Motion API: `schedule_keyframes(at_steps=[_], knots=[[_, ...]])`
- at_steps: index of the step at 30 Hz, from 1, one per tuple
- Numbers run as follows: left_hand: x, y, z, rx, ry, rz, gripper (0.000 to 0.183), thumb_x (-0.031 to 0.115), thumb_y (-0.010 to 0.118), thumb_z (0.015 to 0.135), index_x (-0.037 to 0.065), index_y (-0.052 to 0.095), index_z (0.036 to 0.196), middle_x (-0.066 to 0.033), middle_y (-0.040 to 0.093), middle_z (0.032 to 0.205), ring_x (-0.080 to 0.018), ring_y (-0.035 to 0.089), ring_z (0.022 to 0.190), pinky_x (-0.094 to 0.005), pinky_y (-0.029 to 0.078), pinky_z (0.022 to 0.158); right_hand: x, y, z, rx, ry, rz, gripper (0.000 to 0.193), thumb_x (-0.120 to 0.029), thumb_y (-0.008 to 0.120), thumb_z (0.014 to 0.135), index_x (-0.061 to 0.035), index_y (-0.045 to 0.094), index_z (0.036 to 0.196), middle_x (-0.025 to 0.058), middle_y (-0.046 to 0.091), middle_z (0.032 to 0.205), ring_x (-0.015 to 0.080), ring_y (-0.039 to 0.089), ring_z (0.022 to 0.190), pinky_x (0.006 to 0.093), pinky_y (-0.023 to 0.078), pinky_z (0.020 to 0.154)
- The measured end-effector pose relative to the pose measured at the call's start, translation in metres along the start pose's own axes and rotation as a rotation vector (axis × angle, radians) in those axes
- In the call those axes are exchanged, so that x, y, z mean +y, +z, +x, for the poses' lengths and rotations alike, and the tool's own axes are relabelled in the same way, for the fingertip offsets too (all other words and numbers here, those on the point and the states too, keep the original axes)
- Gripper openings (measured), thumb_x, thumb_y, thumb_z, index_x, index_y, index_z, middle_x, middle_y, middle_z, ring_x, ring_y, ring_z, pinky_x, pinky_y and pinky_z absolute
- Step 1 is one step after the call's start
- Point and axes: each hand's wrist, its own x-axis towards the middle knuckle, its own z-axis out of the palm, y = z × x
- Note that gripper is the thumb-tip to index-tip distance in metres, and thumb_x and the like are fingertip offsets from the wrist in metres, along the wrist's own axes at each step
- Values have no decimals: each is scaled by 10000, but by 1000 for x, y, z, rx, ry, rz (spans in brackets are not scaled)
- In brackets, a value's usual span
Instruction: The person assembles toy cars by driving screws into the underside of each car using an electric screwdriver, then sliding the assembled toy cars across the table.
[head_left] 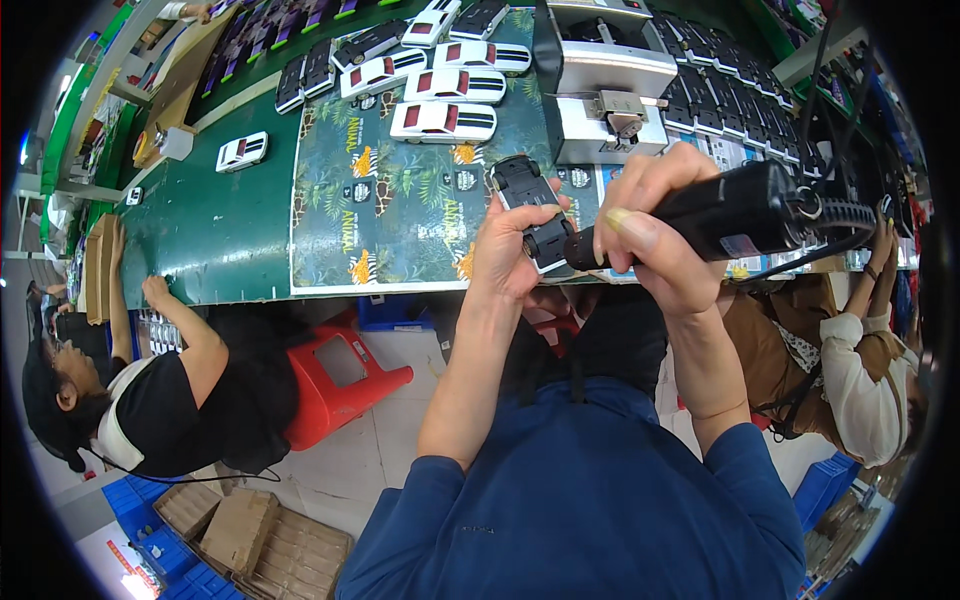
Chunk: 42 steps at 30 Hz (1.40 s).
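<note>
My left hand (507,243) grips a toy car (524,186) turned upside down, its black underside and wheels facing up. In my right hand (660,215) is a black electric screwdriver (735,210), its body pointing right and a cable trailing from its rear end. The driver's nose meets or hovers just over the car's near end; the bit itself is hidden, so contact cannot be made out. Beyond my left hand, several white toy cars with black stripes (443,122) stand on a printed sheet (400,210), with a few overturned black-bottomed ones (370,44) among them.
A metal fixture box (610,130) stands behind my hands. Rows of black car undersides (715,95) lie at the back right. One white car (242,151) sits on the green bench (230,230). Co-workers sit on both sides; a red stool (345,380) is at left.
</note>
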Motion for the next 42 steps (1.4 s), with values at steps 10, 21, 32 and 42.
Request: schedule_keyframes(at_steps=[10,21,32,42], knots=[[-15,-9,4,-20,-51,-38,444,-91,619,761,34,546,1181,-112,650,1002,-237,680,862,-408,591,762,11,-1,-10,-69,-3,53,212,-56,644,816,-48,433,830,63,453,637,119,421,437,274,422,442],[9,-5,-5,-114,-68,-27,265,-4,650,812,35,585,1066,-75,646,935,-162,648,776,-310,544,654,8,4,-18,-90,-111,28,163,-119,587,845,-41,448,882,54,459,669,110,411,452,246,401,453],[163,-58,-1,-301,1194,2193,883,695,753,560,56,580,1144,-80,567,942,-260,593,921,-377,468,790,3,-17,-26,-59,-83,35,162,-127,572,883,-23,453,919,51,438,671,109,404,465,230,401,469],[263,-125,-36,148,1027,2585,738,682,626,785,233,548,1366,-183,364,1505,-350,290,1433,-656,122,1137,15,-19,-23,-79,-50,83,147,-95,574,864,-17,463,918,60,442,669,117,404,448,249,407,446]])
